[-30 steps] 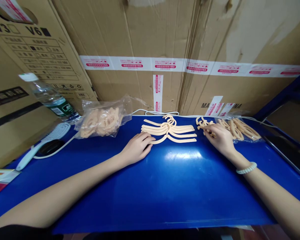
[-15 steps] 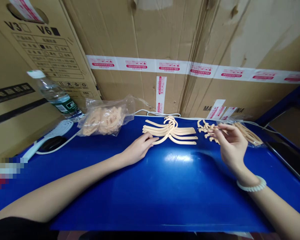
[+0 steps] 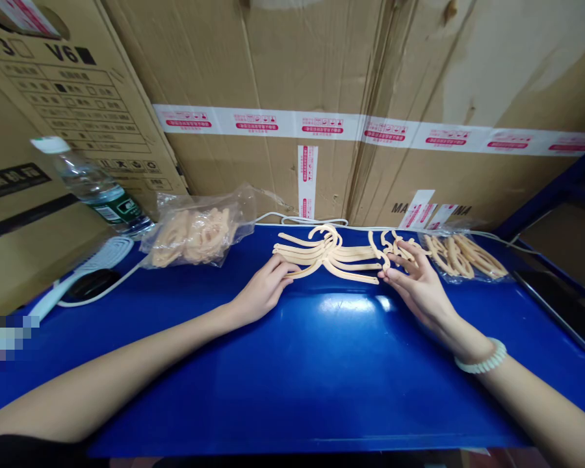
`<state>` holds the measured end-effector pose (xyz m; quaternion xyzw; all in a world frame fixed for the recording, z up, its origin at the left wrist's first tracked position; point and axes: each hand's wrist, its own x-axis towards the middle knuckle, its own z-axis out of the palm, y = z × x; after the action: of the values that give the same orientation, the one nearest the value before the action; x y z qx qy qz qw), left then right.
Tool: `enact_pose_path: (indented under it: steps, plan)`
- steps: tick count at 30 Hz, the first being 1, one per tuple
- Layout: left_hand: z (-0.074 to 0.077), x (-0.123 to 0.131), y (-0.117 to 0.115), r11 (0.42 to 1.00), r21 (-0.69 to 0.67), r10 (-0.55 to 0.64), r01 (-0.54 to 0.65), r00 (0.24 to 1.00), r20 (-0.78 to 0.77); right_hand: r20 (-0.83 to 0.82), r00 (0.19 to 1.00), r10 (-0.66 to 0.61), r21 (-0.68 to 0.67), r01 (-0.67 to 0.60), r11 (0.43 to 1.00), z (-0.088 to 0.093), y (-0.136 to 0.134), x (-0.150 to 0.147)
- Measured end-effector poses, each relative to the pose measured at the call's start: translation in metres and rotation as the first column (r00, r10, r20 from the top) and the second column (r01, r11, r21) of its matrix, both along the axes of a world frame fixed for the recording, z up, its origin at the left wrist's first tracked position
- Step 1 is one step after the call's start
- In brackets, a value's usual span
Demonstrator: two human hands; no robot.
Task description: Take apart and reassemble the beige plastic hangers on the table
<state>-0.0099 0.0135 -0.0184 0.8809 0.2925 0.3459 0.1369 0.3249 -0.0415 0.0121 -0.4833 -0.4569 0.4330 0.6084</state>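
Several beige plastic hangers (image 3: 353, 252) lie overlapped on the blue table, their hooks gathered at the middle and arms spread to both sides. My left hand (image 3: 266, 289) pinches the left arm end of the nearest hanger. At the right arm ends, my right hand (image 3: 422, 289) has its thumb and forefinger closed on a small curved beige hook piece (image 3: 377, 247), which stands up from the fingertips. Whether it touches the hanger arm I cannot tell. Behind the right fingers lie loose beige hook pieces (image 3: 394, 242), partly hidden by the hand.
A clear bag of beige parts (image 3: 195, 234) lies left, another bag of beige hanger parts (image 3: 463, 257) right. A water bottle (image 3: 100, 192), a pale hairbrush (image 3: 102, 253) and a phone (image 3: 560, 305) are on the table (image 3: 292, 383). Cardboard boxes (image 3: 273, 65) stand behind.
My right hand has moved left and slightly down from the loose pieces to the hangers' right ends, bringing a hook piece. My left hand keeps its hold. The view has shifted slightly.
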Motion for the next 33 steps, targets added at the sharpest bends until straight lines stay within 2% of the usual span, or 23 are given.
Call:
enact_pose_path:
  steps: [5,12,21,24,27,33]
  plan:
    - [-0.002,0.000,0.000,1.000,0.009,0.002,-0.002,1.000,0.027,-0.069,0.992,0.102,-0.088,-0.108,0.990,-0.006,0.005,0.001]
    - [0.000,-0.001,0.001,1.000,-0.014,-0.011,0.012,0.999,0.036,-0.031,0.999,0.039,-0.172,-0.043,0.984,-0.008,0.010,0.003]
    - [0.002,-0.001,-0.001,1.000,0.021,-0.006,0.005,0.999,0.038,-0.127,0.962,0.241,-0.248,-0.266,0.931,-0.002,0.009,0.006]
    - [0.002,-0.001,-0.002,0.999,0.033,0.005,-0.007,0.999,0.036,-0.189,0.953,0.236,-0.310,-0.286,0.906,-0.002,0.008,0.006]
    - [0.002,-0.001,-0.002,0.999,0.031,-0.007,0.006,0.999,0.033,-0.214,0.955,0.205,-0.329,-0.268,0.905,-0.001,0.008,0.007]
    - [0.000,-0.002,-0.002,1.000,0.028,-0.009,0.008,0.999,0.042,-0.201,0.946,0.255,-0.385,-0.316,0.867,0.001,0.009,0.008]
